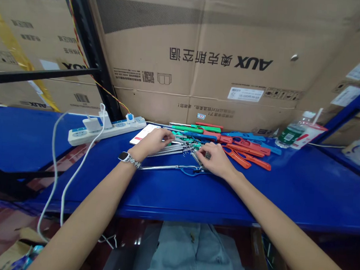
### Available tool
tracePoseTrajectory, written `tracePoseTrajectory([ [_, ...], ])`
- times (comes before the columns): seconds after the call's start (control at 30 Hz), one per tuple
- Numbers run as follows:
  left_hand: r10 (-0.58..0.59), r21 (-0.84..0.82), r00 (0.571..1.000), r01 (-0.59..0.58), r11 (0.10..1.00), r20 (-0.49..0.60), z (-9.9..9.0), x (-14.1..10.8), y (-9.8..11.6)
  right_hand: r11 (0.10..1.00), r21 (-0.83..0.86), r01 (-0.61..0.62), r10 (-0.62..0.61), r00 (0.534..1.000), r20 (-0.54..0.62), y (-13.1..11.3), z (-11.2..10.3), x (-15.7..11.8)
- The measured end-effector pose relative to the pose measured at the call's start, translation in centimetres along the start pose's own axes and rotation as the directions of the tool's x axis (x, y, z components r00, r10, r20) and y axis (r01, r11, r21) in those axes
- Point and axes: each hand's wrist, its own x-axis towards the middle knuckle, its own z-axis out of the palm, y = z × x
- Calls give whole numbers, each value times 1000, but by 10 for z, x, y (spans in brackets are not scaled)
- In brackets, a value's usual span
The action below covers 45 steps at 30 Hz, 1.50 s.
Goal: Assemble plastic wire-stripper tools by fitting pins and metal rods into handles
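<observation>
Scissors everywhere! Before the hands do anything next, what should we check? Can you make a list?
1. Left hand on the pile of metal blades: ok, the fingers rest on it.
2. Right hand has a firm hold on a small metal part: cannot tell, the fingers hide it.
3. Blue-handled scissors lie flat near the hands: ok.
4. Orange handles out of the hands' way: ok, they lie to the right.
5. White cable from the power strip away from the blades: ok, it hangs off the left edge.
6. Bottle safe: ok, far right.
</observation>
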Motion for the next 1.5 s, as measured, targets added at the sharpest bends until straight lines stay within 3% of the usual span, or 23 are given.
tracePoseTrajectory([
  [0.27,-63,90,997,59,994,38,-4,-2,-11,998,56,37,-39,999,27,-7,0,1],
  [0.6,-67,99,996,62,993,51,9,-1,-12,990,104,94,-92,995,-23,-19,8,42],
  [0.97,11,-64,1000,-12,998,-21,9,0,4,988,151,-15,21,999,-38,4,-2,22],
  [1.13,108,-187,993,-100,977,37,23,2,22,996,81,-49,45,998,46,7,-6,15],
  [1.5,135,-122,991,-133,984,8,26,3,34,987,-143,-71,78,996,47,14,-16,20],
])
